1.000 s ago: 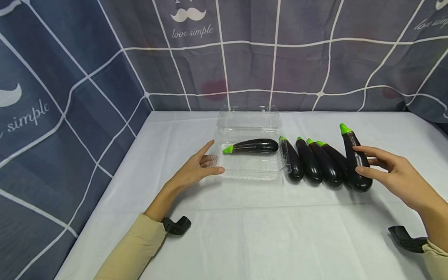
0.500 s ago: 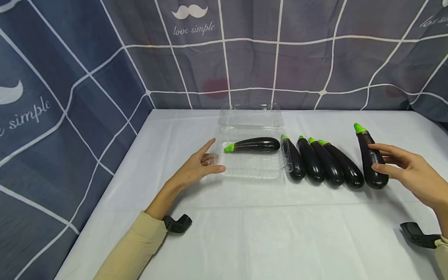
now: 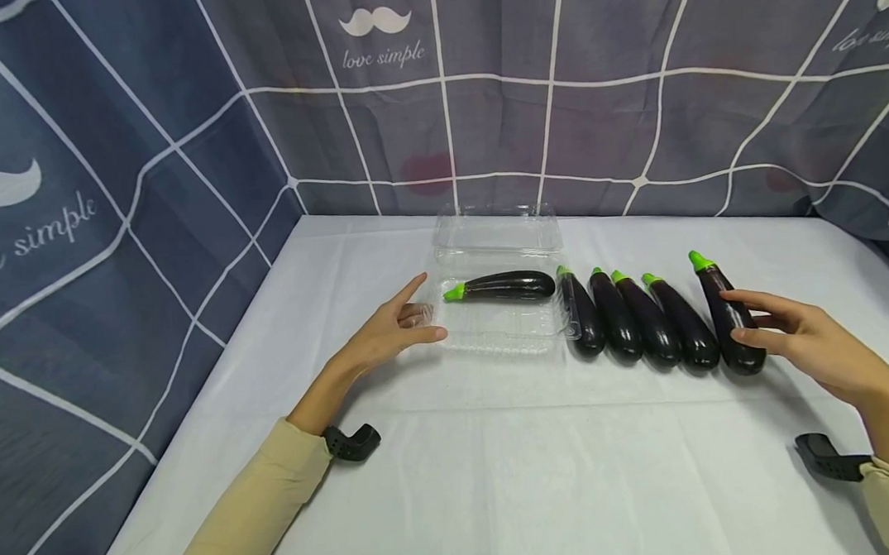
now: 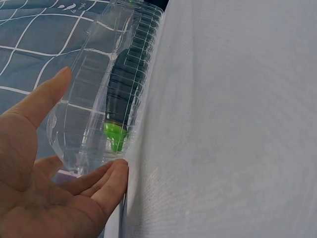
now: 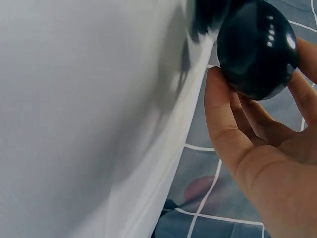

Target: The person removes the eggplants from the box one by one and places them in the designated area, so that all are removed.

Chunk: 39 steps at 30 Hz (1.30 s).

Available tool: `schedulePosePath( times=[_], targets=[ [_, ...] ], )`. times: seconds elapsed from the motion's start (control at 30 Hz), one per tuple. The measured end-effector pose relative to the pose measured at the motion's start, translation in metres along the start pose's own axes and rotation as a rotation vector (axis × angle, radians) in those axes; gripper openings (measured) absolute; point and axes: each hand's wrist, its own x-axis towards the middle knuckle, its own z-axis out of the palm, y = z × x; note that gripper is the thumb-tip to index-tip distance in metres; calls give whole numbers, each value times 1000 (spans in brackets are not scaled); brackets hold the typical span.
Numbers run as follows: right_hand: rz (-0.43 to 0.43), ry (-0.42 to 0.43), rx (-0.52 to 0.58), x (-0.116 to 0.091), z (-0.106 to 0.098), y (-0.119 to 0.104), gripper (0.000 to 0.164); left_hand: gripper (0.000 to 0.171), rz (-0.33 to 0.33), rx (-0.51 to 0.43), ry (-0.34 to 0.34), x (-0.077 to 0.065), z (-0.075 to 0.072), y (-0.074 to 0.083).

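Observation:
My right hand (image 3: 812, 344) holds a dark eggplant (image 3: 728, 323) with a green stem end, thumb on its near side and fingers on the far side. In the right wrist view its round bottom (image 5: 257, 52) shows between the fingertips. At the left end of a clear plastic clamshell box (image 3: 492, 333) my left hand (image 3: 387, 334) rests with fingers spread, thumb by the near corner. The box's lid (image 3: 496, 234) is folded back. One eggplant (image 3: 508, 286) lies crosswise inside, stem to the left; the left wrist view shows that eggplant (image 4: 121, 94) through the plastic wall.
Several more eggplants (image 3: 648, 322) lie side by side between the box and my right hand, stems away from me. The leftmost eggplant (image 3: 582, 317) overlaps the box's right edge. A white cloth (image 3: 542, 464) covers the table. A gridded curtain (image 3: 498, 134) hangs behind and at the sides.
My right hand has carried its eggplant rightward, away from the row, then slightly back left. The eggplant at the row's right end has shifted its angle a little. My left hand stays put.

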Motion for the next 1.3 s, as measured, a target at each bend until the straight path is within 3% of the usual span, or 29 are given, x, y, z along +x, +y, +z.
schedulePosePath(
  times=[0.53,0.83,1.3],
  targets=[
    [3,-28,-26,9,4,5,59,101,-4,-19,0,0,0,0],
    [-19,-32,55,7,5,8,52,101,-1,-11,1,1,0,-1],
    [-7,-43,60,6,6,7,51,101,3,-6,5,-2,1,1]
  ],
)
